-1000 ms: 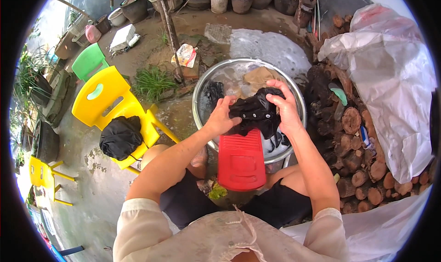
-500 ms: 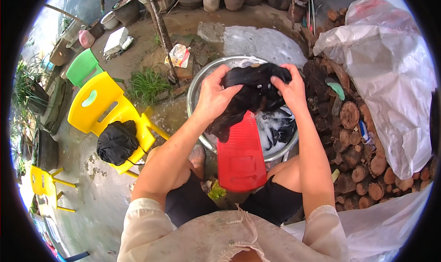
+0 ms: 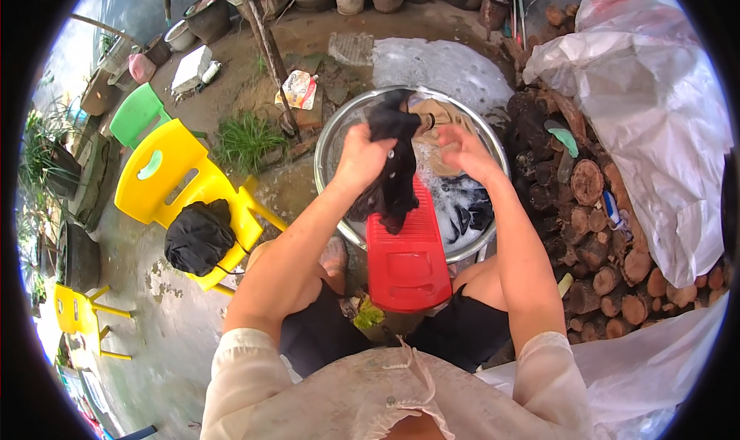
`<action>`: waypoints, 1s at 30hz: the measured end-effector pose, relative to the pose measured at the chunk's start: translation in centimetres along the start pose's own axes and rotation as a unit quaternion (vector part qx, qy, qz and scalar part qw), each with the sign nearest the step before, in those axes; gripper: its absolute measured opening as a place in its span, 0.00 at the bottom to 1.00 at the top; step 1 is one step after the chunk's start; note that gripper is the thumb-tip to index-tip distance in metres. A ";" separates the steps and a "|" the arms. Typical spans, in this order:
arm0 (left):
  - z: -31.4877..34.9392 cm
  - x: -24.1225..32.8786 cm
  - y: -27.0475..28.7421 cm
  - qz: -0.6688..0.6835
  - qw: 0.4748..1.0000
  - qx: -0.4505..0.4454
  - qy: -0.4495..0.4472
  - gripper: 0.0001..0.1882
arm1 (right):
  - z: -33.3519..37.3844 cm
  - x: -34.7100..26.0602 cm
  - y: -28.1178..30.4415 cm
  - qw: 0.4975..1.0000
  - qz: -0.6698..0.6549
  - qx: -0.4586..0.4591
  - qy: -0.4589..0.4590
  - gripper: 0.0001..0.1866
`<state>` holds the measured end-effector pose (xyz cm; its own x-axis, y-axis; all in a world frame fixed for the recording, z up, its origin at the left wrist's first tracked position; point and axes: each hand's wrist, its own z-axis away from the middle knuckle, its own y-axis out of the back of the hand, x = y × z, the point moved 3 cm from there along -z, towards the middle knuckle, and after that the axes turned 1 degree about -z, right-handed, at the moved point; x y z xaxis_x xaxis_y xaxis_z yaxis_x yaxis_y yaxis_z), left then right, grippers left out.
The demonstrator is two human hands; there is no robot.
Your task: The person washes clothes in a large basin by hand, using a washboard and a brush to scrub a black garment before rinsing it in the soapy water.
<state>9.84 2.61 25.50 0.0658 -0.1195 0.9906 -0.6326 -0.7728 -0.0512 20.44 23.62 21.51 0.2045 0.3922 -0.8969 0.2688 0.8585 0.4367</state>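
My left hand (image 3: 364, 158) grips a wet black garment (image 3: 395, 170), which hangs over the left part of a round metal basin (image 3: 323, 162). The cloth's lower end reaches the ridged top of a red washboard (image 3: 408, 278) that leans on the basin's near side. Off to the garment's right, my right hand (image 3: 467, 151) is raised with its fingers apart and slightly blurred, holding nothing. Beneath it, a beige cloth (image 3: 449, 135) lies in the basin. Another dark garment (image 3: 469, 209) soaks among white suds at the right.
Stacked logs (image 3: 590, 182) with a pale plastic sheet (image 3: 640, 108) border the basin's right side. At the left stands a yellow chair (image 3: 158, 170) bearing a black bundle (image 3: 199, 238), near a green chair (image 3: 139, 116). A thin trunk (image 3: 270, 54) rises beyond; foam (image 3: 439, 66) covers the ground behind the basin.
My right hand has let go of the black garment and moved slightly away. The garment, spread between both hands before, now hangs from my left hand, uncovering the beige cloth.
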 end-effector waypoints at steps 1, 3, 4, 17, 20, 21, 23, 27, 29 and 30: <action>0.4 1.5 0.6 0.054 0.998 0.018 -0.009 0.10 | 0.2 0.4 -1.2 0.991 0.059 -0.072 -0.095 0.35; 0.9 3.6 1.8 0.158 0.985 0.041 -0.051 0.09 | 1.6 0.2 -4.7 0.955 0.126 -0.187 -0.193 0.38; 0.9 4.2 2.0 0.168 0.982 0.068 -0.047 0.09 | 2.5 -0.4 -6.7 0.943 0.136 -0.227 -0.201 0.39; -0.5 7.8 9.1 0.098 0.966 0.139 -0.193 0.15 | -6.7 -13.6 -1.7 0.967 -0.227 0.087 0.070 0.23; -0.7 9.0 10.5 0.029 0.967 0.109 -0.227 0.25 | -8.7 -17.6 -3.1 0.926 -0.335 0.068 0.163 0.23; -0.8 9.4 10.8 -0.004 0.970 0.087 -0.229 0.26 | -9.7 -17.5 -3.8 0.909 -0.369 0.057 0.186 0.25; -2.1 6.8 11.9 0.023 0.986 0.023 -0.164 0.23 | -13.2 -11.6 -4.8 0.944 -0.220 0.112 0.218 0.26; -2.3 -0.3 11.3 -0.064 0.996 -0.046 -0.037 0.16 | -13.5 -4.0 -6.5 0.994 0.023 0.108 0.019 0.24; -1.9 -5.3 11.3 -0.203 0.976 -0.035 -0.070 0.26 | -14.9 3.3 -7.8 0.988 0.080 0.130 0.030 0.23; -1.6 -9.1 12.0 -0.295 0.951 -0.054 -0.075 0.30 | -15.1 6.5 -9.4 0.982 0.123 0.138 0.042 0.23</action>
<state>0.44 -4.60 16.04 0.5388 0.2202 0.8131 -0.5270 -0.6649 0.5293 5.01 23.05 10.48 0.2192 0.6122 -0.7597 0.4677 0.6174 0.6325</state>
